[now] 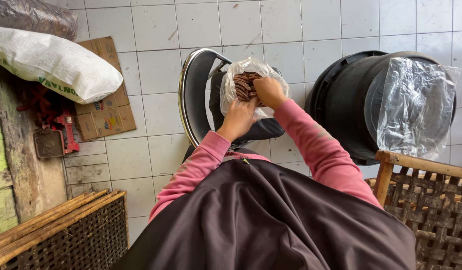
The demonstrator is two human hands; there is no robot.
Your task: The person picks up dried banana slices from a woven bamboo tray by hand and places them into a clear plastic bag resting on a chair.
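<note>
A clear plastic bag filled with several dark brown flat pieces rests on a black-seated chair with a chrome frame. My left hand grips the bag's near lower side. My right hand is at the bag's opening, fingers closed on the brown pieces inside. Both arms wear pink sleeves, and a dark apron covers my lap.
A large black tub with a sheet of clear plastic over it stands to the right. A woven bamboo tray is at lower right, another at lower left. A white sack and cardboard lie at left on the tiled floor.
</note>
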